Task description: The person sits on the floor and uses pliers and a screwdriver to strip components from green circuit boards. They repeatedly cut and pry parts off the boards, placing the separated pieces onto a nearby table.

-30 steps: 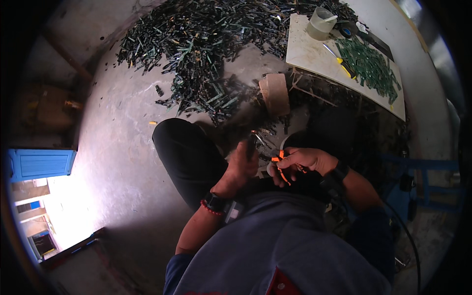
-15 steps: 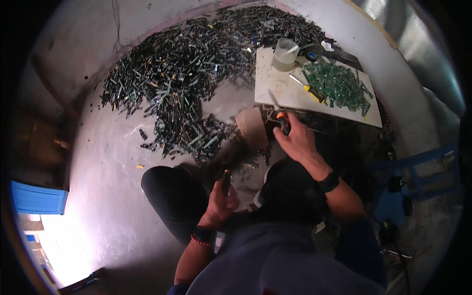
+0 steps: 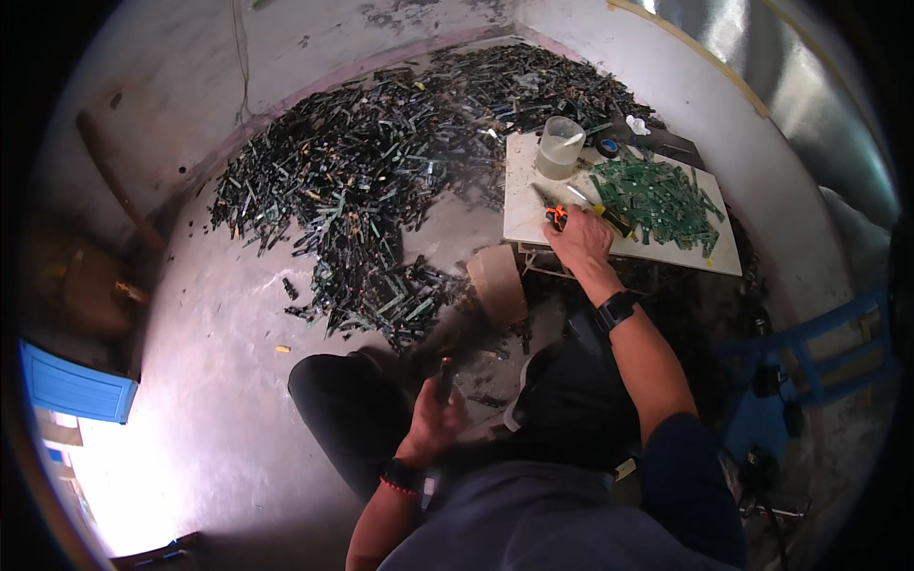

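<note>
Pliers (image 3: 557, 217) with orange-and-black handles lie in the bent fingers of the right hand (image 3: 581, 243), over the near edge of a pale board (image 3: 526, 228) at two o'clock in the view; whether their grey tip touches the board, I cannot tell. Reckoned from the pliers, a translucent container (image 3: 560, 157) with cloudy liquid stands at twelve o'clock, a tape roll (image 3: 607, 147) at one, and a heap of green strips (image 3: 662, 205) at three, with a yellow-and-black screwdriver (image 3: 617, 222) partly hidden just beside the hand. At six o'clock in the view, the left hand (image 3: 433, 422) is closed around a dark, slim piece (image 3: 445, 381), its coppery end pointing to twelve. A tan block (image 3: 498, 285) sits near the view's centre, while a big pile of dark strips (image 3: 333, 190) covers the floor between ten and one.
</note>
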Demonstrator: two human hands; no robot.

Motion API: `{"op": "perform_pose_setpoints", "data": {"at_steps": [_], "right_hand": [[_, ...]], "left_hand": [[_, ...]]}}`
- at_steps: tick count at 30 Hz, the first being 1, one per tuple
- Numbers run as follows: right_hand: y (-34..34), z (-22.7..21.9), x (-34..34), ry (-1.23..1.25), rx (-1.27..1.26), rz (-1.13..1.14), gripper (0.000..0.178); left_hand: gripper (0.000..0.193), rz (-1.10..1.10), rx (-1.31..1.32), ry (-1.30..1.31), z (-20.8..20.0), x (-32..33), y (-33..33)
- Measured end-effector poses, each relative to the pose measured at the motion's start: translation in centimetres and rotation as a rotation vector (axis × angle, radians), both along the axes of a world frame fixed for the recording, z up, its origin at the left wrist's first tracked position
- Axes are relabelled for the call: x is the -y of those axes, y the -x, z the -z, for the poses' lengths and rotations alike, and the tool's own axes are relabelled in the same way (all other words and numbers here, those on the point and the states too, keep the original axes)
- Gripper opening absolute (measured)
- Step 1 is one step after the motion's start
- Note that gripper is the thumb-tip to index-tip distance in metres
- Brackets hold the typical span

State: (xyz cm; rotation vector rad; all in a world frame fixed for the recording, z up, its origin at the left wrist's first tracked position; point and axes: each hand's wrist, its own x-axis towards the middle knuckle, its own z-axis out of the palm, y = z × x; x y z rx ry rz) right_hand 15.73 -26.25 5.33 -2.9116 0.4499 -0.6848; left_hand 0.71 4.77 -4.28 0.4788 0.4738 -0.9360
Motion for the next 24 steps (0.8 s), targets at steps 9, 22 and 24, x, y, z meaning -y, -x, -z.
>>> {"op": "perform_pose_setpoints", "data": {"at_steps": [9,22,24], "right_hand": [[13.3,0.1,-12.1,-0.627,-0.223,-0.903,0.049],[17.2,6.7,-14.8,-0.523,-0.350,-1.018,0.069],[17.2,6.6,-14.7,-0.572,-0.340,-0.999,0.068]], "left_hand": [[0.033,-0.092,-0.059,-0.233,-0.3,1.9,0.4],[0.030,-0.074,1.060,-0.578,4.3,1.6,1.5],[0.030,-0.086,1.077,-0.523,3.8,1.5,1.5]]}}
